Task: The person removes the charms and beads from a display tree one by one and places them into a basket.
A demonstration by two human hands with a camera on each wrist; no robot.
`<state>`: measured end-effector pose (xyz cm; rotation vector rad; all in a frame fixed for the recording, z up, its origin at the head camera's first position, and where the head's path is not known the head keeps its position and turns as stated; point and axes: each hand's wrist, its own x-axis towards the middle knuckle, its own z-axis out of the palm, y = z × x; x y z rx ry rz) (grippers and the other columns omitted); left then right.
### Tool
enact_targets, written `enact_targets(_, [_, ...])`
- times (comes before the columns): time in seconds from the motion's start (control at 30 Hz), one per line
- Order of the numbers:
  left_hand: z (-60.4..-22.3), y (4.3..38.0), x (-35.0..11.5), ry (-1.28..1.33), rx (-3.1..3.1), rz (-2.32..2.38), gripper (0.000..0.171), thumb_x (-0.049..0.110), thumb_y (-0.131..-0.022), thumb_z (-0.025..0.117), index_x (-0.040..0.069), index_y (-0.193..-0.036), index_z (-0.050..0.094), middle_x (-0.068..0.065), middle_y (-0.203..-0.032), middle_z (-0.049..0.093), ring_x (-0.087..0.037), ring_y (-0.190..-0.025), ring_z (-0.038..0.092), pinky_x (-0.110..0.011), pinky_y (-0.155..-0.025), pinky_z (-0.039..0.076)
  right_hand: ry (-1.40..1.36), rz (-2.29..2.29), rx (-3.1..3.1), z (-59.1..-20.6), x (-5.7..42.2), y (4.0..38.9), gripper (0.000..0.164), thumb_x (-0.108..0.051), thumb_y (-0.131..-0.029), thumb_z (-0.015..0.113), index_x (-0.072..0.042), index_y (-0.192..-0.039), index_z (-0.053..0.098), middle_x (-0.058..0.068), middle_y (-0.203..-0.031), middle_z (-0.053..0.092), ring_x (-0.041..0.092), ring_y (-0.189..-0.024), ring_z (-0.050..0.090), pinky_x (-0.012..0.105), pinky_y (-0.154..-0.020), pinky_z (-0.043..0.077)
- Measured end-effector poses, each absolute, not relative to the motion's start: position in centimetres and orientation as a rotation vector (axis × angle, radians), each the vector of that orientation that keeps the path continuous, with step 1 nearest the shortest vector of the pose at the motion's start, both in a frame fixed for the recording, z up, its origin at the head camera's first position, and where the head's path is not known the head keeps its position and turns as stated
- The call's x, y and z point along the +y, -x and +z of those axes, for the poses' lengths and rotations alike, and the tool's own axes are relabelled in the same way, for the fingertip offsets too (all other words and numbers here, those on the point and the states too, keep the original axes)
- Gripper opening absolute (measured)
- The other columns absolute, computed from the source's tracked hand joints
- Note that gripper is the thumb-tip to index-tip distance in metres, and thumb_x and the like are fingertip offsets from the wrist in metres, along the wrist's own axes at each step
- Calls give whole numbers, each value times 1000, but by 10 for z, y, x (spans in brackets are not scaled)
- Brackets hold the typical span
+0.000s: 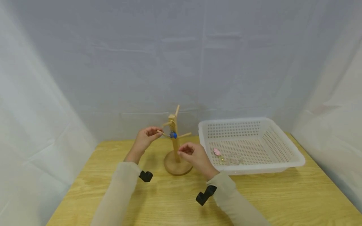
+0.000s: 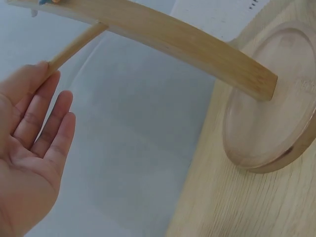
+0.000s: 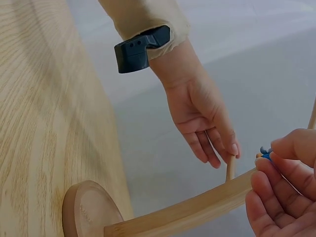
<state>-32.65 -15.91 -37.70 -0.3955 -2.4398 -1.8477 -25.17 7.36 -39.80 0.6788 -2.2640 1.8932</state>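
Observation:
A wooden peg stand (image 1: 176, 145) with a round base (image 1: 178, 171) stands upright on the table. My left hand (image 1: 145, 138) pinches the end of its left peg (image 2: 76, 47) between thumb and index finger, the other fingers loosely spread. A small blue trinket (image 1: 173, 135) is at that peg's inner end by the post; its exact kind is unclear. Lower and to the right, my right hand (image 1: 196, 157) hovers in front of the post with loosely bent fingers, apart from the trinket in the head view. In the right wrist view, its fingers partly cover the blue trinket (image 3: 266, 155).
Right of the stand sits a white perforated plastic basket (image 1: 251, 169). Inside lie a pink charm (image 1: 216, 152) with a gold-coloured chain (image 1: 222, 159) and a clear item (image 1: 235, 159). Other pegs (image 1: 185, 135) stick out from the post. A pale curtain hangs behind the wooden table (image 1: 175, 201).

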Motion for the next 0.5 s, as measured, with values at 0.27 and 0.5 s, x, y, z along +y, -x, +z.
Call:
enact_targets(0.27, [-387, 327, -158, 361, -2378, -1981, 34, 17, -89, 67, -8, -112, 61, 10, -90, 68, -28, -104, 59, -39, -98, 43, -633, 1911, -2235, -397, 77, 253, 9, -3, -83, 69, 2, -91, 68, 12, -87, 68, 11, -75, 61, 21, -69, 51])
enact_targets(0.5, [-384, 324, -161, 354, -2421, -1985, 33, 17, -89, 67, -7, -111, 62, 9, -91, 69, -23, -102, 60, -45, -101, 40, -591, 1917, -2224, -385, 78, 245, 11, 2, -82, 67, 9, -91, 65, 19, -86, 67, 13, -74, 59, 19, -67, 49])
